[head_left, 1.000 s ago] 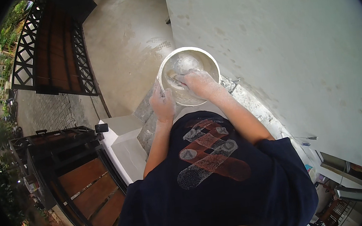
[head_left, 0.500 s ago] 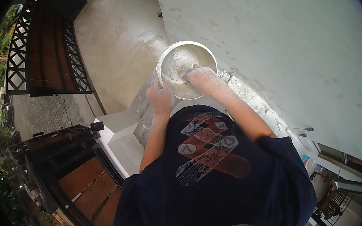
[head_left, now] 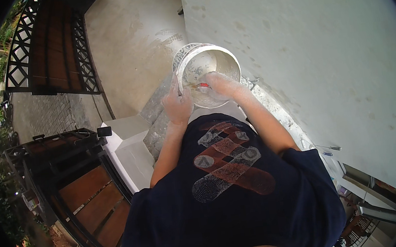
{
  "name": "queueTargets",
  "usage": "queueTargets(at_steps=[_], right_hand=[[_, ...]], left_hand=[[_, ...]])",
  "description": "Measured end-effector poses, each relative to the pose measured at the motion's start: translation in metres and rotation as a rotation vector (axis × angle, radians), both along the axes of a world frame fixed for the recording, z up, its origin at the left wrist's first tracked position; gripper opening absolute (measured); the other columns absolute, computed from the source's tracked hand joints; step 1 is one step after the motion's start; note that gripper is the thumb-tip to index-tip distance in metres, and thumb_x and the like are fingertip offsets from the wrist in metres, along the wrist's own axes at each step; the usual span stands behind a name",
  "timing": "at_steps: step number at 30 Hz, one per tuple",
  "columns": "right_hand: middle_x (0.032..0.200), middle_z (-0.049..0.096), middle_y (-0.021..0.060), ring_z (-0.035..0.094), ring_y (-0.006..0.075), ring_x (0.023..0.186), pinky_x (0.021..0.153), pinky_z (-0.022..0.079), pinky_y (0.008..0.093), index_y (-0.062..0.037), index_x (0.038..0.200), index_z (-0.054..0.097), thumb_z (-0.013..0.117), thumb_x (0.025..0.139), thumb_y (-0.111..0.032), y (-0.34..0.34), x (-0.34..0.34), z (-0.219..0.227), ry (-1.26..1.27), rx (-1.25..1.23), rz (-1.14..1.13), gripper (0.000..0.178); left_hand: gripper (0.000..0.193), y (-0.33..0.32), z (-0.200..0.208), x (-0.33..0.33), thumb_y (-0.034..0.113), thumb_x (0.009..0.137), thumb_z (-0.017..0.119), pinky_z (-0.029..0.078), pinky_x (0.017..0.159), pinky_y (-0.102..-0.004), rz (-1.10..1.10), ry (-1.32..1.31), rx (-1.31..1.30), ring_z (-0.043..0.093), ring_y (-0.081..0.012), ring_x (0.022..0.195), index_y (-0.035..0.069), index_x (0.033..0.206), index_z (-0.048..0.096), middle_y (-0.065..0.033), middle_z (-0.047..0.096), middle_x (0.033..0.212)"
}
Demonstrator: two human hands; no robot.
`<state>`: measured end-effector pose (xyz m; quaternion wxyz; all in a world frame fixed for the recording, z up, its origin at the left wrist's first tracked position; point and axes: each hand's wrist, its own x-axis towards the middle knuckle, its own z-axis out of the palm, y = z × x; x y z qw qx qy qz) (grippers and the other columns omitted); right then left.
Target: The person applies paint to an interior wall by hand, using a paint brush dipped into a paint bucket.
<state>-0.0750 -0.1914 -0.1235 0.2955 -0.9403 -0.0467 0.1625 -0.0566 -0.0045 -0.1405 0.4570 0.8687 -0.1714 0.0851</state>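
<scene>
A white bucket (head_left: 234, 64) is tipped toward me, its mouth facing me and its inner wall smeared with pale residue. My left hand (head_left: 177, 104) is closed on the left side of its rim. Inside the mouth, my right hand (head_left: 222, 84) is closed round a small tool (head_left: 202, 85) with a red part and a tan end; the fingers hide the rest, so its kind does not show. White powder or paste coats both hands up to the wrists.
A pale wall (head_left: 306, 54) rises on the right, with a splattered ledge (head_left: 278, 108) along its foot. A thin tool (head_left: 330, 147) lies farther down that ledge. To the left are a white pillar (head_left: 130, 147), a dark metal-and-wood gate (head_left: 55, 47) and concrete floor (head_left: 136, 38).
The bucket has tilted more, so its outer left side now shows. My right hand has turned and shifted slightly, exposing the tool's red part. The left hand keeps its grip on the rim.
</scene>
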Motion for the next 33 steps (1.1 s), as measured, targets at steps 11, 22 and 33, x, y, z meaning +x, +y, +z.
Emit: queueTargets(at_steps=[11,22,33], right_hand=[[0.099,0.068,0.0285,0.066,0.0423,0.1,0.088,0.052,0.0497,0.0046,0.1,0.07,0.062,0.092,-0.019,-0.003,-0.007,-0.003,-0.039,0.066,-0.06,0.026],[0.1,0.069,0.0274,0.066,0.042,0.099,0.09,0.051,0.0481,-0.0023,0.108,0.072,0.062,0.091,-0.024,-0.004,0.001,0.01,-0.01,0.028,-0.203,0.029],[0.091,0.073,0.0195,0.068,0.0284,0.082,0.081,0.051,0.0371,0.0015,0.11,0.072,0.064,0.093,-0.02,-0.026,-0.014,0.05,-0.207,0.38,-0.322,0.029]], left_hand=[[0.053,-0.001,-0.009,0.013,0.009,0.082,0.062,0.054,0.065,-0.0376,-0.027,-0.057,-0.143,0.071,-0.0325,0.069,-0.002,0.134,0.058,-0.024,0.07,0.105],[0.055,-0.004,0.0,0.015,0.007,0.08,0.063,0.054,0.064,-0.0369,-0.045,0.072,-0.071,0.071,-0.0309,0.068,-0.001,0.134,0.058,-0.0232,0.071,0.103],[0.051,-0.01,-0.007,0.021,0.007,0.082,0.064,0.054,0.08,-0.037,0.061,0.183,-0.246,0.072,-0.0331,0.094,-0.005,0.132,0.058,-0.0251,0.068,0.118]])
